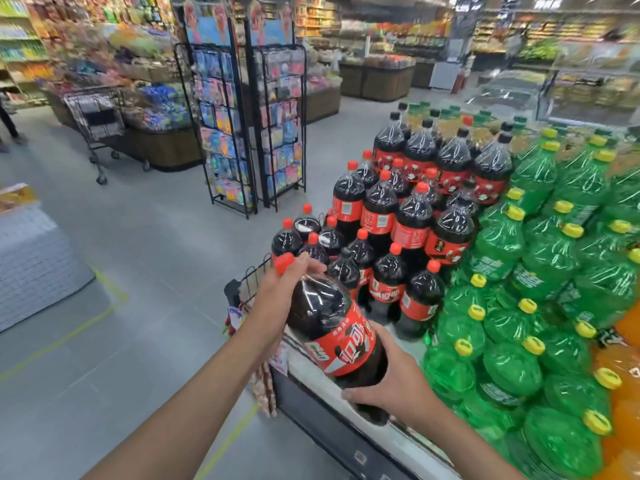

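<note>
Both hands hold the cola bottle (334,337) tilted over the near corner of the display stand (408,445), my left hand (277,292) gripping its neck, my right hand (394,386) curled under its base; next, I judge, it needs standing upright beside the stacked colas (384,289).

- Cola bottle (332,337): large, clear plastic, full of dark drink. It has a red cap (284,263), screwed on, and a red label with white lettering round its middle.
- Pose: tilted, with the cap up and to the left and the base low on the right.
- Place: off the shelf, in the air over the front edge of the display stand (311,407). The left hand (287,289) grips its neck and the right hand (391,386) cups its base.
</note>
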Tool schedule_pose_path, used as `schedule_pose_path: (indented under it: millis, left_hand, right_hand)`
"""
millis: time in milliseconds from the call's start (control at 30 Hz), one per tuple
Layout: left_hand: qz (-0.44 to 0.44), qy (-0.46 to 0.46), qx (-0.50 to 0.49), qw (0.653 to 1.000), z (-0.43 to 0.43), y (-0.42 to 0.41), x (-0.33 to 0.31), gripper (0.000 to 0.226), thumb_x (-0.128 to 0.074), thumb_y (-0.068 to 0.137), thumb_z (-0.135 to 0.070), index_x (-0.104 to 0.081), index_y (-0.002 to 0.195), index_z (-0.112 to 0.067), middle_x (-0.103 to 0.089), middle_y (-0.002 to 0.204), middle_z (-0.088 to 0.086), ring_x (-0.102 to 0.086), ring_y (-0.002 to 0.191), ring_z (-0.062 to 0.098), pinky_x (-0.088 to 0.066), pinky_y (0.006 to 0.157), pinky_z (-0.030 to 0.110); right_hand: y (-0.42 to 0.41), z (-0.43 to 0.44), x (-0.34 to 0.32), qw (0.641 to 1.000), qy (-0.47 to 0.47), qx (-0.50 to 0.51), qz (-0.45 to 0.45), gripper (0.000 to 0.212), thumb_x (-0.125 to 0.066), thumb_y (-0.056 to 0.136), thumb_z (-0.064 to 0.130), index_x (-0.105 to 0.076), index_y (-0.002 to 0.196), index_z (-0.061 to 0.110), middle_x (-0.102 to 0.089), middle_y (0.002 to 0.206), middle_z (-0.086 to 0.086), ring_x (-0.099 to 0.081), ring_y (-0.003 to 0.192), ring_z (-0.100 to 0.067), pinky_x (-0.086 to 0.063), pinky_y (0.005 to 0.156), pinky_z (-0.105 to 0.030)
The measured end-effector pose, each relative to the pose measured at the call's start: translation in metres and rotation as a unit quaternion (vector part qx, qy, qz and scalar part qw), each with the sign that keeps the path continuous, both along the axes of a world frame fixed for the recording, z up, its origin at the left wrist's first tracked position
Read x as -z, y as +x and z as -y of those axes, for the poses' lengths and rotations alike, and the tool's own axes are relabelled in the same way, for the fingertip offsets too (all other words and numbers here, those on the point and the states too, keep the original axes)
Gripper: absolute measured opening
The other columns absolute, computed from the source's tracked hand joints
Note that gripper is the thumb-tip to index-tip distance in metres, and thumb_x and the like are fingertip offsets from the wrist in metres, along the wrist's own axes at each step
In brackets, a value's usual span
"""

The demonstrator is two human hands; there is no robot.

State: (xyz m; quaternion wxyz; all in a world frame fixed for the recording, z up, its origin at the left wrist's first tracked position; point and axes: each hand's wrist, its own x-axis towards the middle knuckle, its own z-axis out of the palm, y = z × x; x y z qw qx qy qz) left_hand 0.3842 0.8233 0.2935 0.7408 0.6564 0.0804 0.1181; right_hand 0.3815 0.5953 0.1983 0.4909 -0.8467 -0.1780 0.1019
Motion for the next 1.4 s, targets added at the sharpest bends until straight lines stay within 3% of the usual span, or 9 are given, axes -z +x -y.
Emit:
schedule_pose_path:
  millis: [167, 300, 367, 500, 633, 800, 900, 1100, 1400]
  left_hand:
    - [0.009, 0.051, 0.109, 0.993, -0.022, 0.065, -0.008, 0.038, -0.043, 0.109, -0.041, -0.06, 0.126, -0.012, -0.077, 0.117, -0.01, -0.07, 0.109, 0.003, -0.051, 0.1, 0.025]
    - [0.046, 0.051, 0.162, 0.984, -0.027, 0.114, -0.014, 0.024, -0.064, 0.099, -0.041, -0.067, 0.115, -0.022, -0.076, 0.114, -0.002, -0.071, 0.111, 0.018, -0.055, 0.103, 0.043]
    - [0.072, 0.078, 0.177, 0.978, -0.024, 0.138, -0.013, 0.014, -0.069, 0.099, -0.027, -0.071, 0.111, -0.022, -0.076, 0.109, -0.001, -0.071, 0.107, 0.019, -0.056, 0.101, 0.038]
    - [0.125, 0.195, 0.239, 0.943, -0.011, 0.184, -0.013, 0.016, -0.079, 0.091, -0.028, -0.073, 0.105, -0.031, -0.072, 0.109, -0.008, -0.066, 0.102, 0.004, -0.049, 0.092, 0.018]
    - [0.148, 0.245, 0.311, 0.906, 0.014, 0.221, -0.003, 0.019, -0.084, 0.085, -0.031, -0.077, 0.102, -0.027, -0.064, 0.097, -0.016, -0.065, 0.098, 0.011, -0.058, 0.09, 0.036]
    - [0.159, 0.312, 0.367, 0.862, 0.039, 0.252, 0.022, 0.023, -0.085, 0.085, -0.033, -0.076, 0.102, -0.02, -0.059, 0.1, -0.003, -0.062, 0.096, 0.012, -0.058, 0.085, 0.042]
    - [0.158, 0.345, 0.401, 0.834, 0.048, 0.266, 0.042, 0.019, -0.084, 0.084, -0.039, -0.069, 0.094, -0.033, -0.052, 0.095, -0.007, -0.06, 0.092, 0.015, -0.058, 0.086, 0.046]
    - [0.176, 0.462, 0.383, 0.78, 0.053, 0.285, 0.084, 0.028, -0.08, 0.087, -0.046, -0.073, 0.103, -0.024, -0.054, 0.095, -0.008, -0.048, 0.092, 0.009, -0.041, 0.086, 0.029]
    - [0.185, 0.602, 0.326, 0.705, 0.048, 0.304, 0.109, 0.038, -0.062, 0.084, -0.072, -0.07, 0.106, -0.042, -0.057, 0.099, -0.018, -0.04, 0.095, 0.004, -0.028, 0.09, 0.031]
  right_hand:
    - [0.04, -0.028, 0.004, 0.997, 0.018, 0.078, -0.01, 0.103, -0.103, 0.052, 0.02, -0.04, 0.125, 0.056, -0.057, 0.108, 0.05, -0.055, 0.103, 0.025, -0.039, 0.08, 0.003]
    - [0.061, -0.037, 0.013, 0.989, 0.03, 0.145, -0.006, 0.106, -0.102, 0.05, 0.025, -0.041, 0.131, 0.054, -0.064, 0.114, 0.038, -0.061, 0.108, 0.012, -0.046, 0.091, -0.01]
    - [0.069, -0.038, 0.019, 0.983, 0.039, 0.179, -0.002, 0.108, -0.102, 0.049, 0.027, -0.042, 0.136, 0.049, -0.067, 0.117, 0.029, -0.063, 0.111, 0.006, -0.049, 0.096, -0.018]
    - [0.094, -0.036, 0.032, 0.971, 0.05, 0.233, -0.008, 0.11, -0.103, 0.052, 0.014, -0.041, 0.141, 0.032, -0.066, 0.125, 0.016, -0.062, 0.112, 0.008, -0.047, 0.092, -0.009]
    - [0.126, -0.024, 0.055, 0.963, 0.042, 0.265, -0.035, 0.112, -0.103, 0.047, 0.031, -0.042, 0.14, 0.037, -0.066, 0.123, 0.023, -0.062, 0.116, 0.002, -0.05, 0.098, -0.023]
    - [0.157, -0.021, 0.089, 0.946, 0.029, 0.313, -0.073, 0.091, -0.103, 0.05, 0.02, -0.046, 0.12, 0.038, -0.069, 0.105, 0.021, -0.063, 0.093, 0.013, -0.045, 0.072, -0.006]
    - [0.173, -0.023, 0.11, 0.94, 0.037, 0.327, -0.095, 0.094, -0.102, 0.052, 0.016, -0.049, 0.128, 0.031, -0.065, 0.108, 0.025, -0.06, 0.094, 0.02, -0.043, 0.071, -0.002]
    - [0.196, -0.027, 0.144, 0.926, 0.017, 0.345, -0.15, 0.091, -0.1, 0.059, 0.029, -0.049, 0.134, 0.035, -0.066, 0.111, 0.015, -0.064, 0.111, -0.015, -0.043, 0.074, -0.018]
    - [0.212, -0.036, 0.169, 0.916, -0.005, 0.347, -0.202, 0.118, -0.086, 0.034, 0.065, -0.047, 0.14, 0.031, -0.072, 0.112, 0.008, -0.067, 0.109, -0.019, -0.05, 0.083, -0.033]
